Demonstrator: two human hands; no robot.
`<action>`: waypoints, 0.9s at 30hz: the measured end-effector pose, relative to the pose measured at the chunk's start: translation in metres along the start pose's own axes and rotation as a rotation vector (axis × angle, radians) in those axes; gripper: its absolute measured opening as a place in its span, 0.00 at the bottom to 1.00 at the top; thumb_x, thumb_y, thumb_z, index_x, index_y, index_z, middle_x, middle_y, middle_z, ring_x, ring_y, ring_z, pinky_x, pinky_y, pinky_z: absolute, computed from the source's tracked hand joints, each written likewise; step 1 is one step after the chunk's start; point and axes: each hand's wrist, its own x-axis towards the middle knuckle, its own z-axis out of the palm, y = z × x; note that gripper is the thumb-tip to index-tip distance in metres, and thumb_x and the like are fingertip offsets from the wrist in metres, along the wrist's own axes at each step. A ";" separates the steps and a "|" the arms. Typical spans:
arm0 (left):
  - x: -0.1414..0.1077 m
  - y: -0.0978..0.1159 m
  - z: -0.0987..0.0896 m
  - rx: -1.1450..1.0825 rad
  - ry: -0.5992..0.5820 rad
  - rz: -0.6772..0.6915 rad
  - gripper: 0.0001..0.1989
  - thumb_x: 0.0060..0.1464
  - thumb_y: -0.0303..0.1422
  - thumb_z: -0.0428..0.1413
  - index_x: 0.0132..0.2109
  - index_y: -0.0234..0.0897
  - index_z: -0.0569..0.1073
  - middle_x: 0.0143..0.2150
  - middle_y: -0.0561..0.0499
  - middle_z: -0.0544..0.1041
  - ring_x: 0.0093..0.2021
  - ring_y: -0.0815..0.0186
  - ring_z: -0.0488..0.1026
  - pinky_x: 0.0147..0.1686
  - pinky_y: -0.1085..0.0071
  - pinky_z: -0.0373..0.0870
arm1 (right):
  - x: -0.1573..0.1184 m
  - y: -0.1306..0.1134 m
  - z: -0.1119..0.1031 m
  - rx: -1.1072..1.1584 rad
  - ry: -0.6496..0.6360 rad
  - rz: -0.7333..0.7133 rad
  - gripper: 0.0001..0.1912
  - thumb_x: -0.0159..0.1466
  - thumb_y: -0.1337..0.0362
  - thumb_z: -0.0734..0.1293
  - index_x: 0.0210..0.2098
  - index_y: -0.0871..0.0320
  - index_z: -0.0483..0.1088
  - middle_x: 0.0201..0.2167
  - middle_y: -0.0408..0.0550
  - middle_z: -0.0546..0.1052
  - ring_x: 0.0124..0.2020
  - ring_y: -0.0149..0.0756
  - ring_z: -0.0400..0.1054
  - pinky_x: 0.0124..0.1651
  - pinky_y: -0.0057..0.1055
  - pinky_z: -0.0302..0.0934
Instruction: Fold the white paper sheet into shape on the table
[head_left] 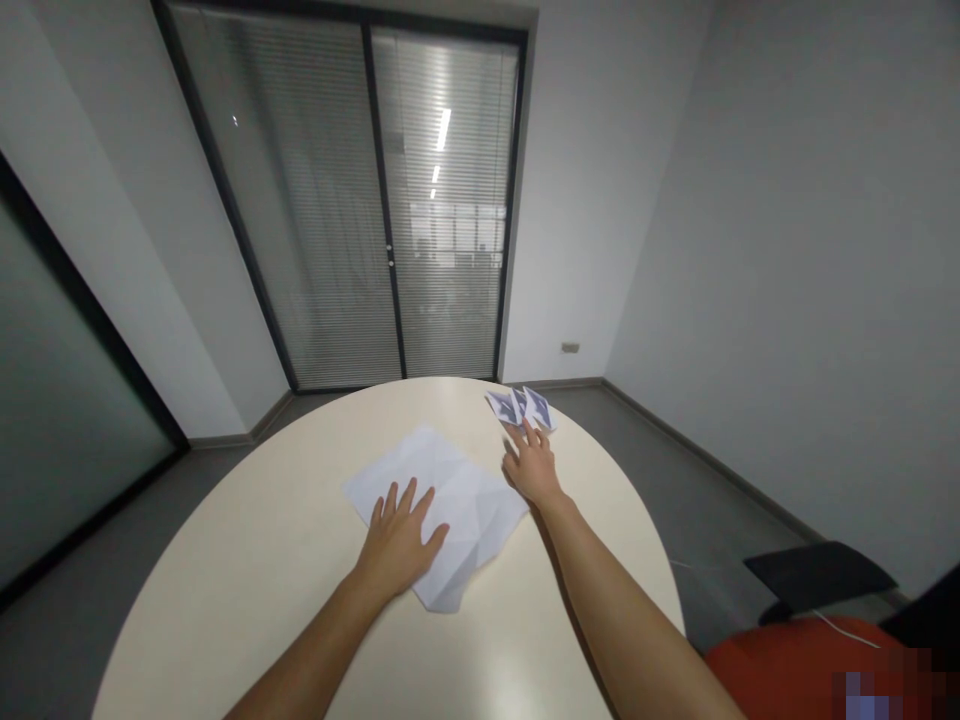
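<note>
A creased white sheet of paper (480,510) lies unfolded on the round cream table (247,560). My left hand (399,540) rests on the sheet's left part, its fingers spread and holding nothing. Beyond the sheet's right corner, near the far edge of the table, stands a small folded paper piece (534,408) with blue-grey printed patches. My right hand (532,462) reaches to it, fingers apart, with the fingertips at its near side. Whether they touch it is hard to tell.
At the lower right, a red chair seat (787,660) and a black armrest (821,578) stand beside the table. Behind the table are a glazed door with blinds (450,300) and white walls.
</note>
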 end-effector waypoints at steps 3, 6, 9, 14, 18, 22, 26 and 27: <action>0.000 0.000 0.002 -0.019 0.021 0.004 0.32 0.63 0.46 0.50 0.69 0.38 0.65 0.74 0.37 0.56 0.73 0.37 0.49 0.68 0.41 0.48 | 0.003 -0.001 0.008 0.010 -0.008 0.026 0.36 0.64 0.63 0.63 0.71 0.57 0.56 0.73 0.55 0.55 0.69 0.60 0.50 0.63 0.52 0.56; 0.001 0.000 0.004 -0.039 0.041 0.008 0.32 0.62 0.46 0.52 0.68 0.37 0.66 0.73 0.37 0.57 0.73 0.38 0.49 0.68 0.40 0.49 | 0.005 -0.001 0.011 0.040 -0.016 0.056 0.38 0.64 0.62 0.63 0.72 0.58 0.54 0.73 0.54 0.55 0.69 0.60 0.50 0.63 0.53 0.57; 0.001 -0.001 0.005 -0.050 0.047 0.013 0.31 0.62 0.46 0.52 0.68 0.37 0.67 0.73 0.36 0.58 0.73 0.38 0.50 0.68 0.40 0.48 | 0.005 0.000 0.010 0.067 -0.010 0.060 0.36 0.64 0.62 0.63 0.70 0.62 0.56 0.71 0.57 0.58 0.68 0.60 0.52 0.64 0.54 0.56; 0.002 -0.003 0.008 -0.061 0.069 0.015 0.31 0.61 0.46 0.52 0.67 0.37 0.68 0.72 0.37 0.59 0.73 0.38 0.51 0.67 0.39 0.49 | 0.006 -0.002 -0.001 0.224 0.144 -0.031 0.29 0.65 0.67 0.60 0.66 0.65 0.64 0.66 0.61 0.66 0.67 0.50 0.59 0.68 0.46 0.55; 0.006 -0.002 0.009 -0.090 0.126 0.005 0.29 0.64 0.44 0.50 0.66 0.34 0.68 0.71 0.37 0.62 0.72 0.40 0.54 0.68 0.41 0.50 | 0.002 -0.010 -0.015 0.445 0.308 -0.062 0.22 0.69 0.63 0.59 0.58 0.61 0.73 0.59 0.58 0.74 0.62 0.47 0.67 0.66 0.47 0.59; 0.010 0.000 0.006 -0.193 0.219 0.002 0.31 0.65 0.42 0.48 0.69 0.29 0.62 0.69 0.36 0.66 0.70 0.48 0.60 0.69 0.48 0.51 | -0.003 -0.019 -0.025 0.606 0.365 -0.067 0.19 0.69 0.59 0.61 0.52 0.59 0.77 0.53 0.56 0.79 0.54 0.46 0.73 0.60 0.44 0.65; 0.012 0.000 0.004 -0.231 0.197 -0.011 0.31 0.66 0.42 0.47 0.69 0.27 0.61 0.66 0.33 0.69 0.66 0.50 0.66 0.66 0.51 0.58 | -0.006 -0.022 -0.026 0.582 0.289 -0.043 0.16 0.68 0.57 0.63 0.47 0.56 0.78 0.48 0.53 0.81 0.47 0.45 0.76 0.54 0.43 0.69; 0.011 -0.001 0.004 -0.208 0.175 -0.003 0.30 0.66 0.42 0.47 0.68 0.26 0.62 0.65 0.33 0.70 0.66 0.49 0.66 0.66 0.52 0.59 | -0.007 -0.022 -0.025 0.555 0.263 -0.032 0.15 0.67 0.57 0.64 0.47 0.55 0.78 0.47 0.52 0.81 0.47 0.45 0.75 0.53 0.42 0.69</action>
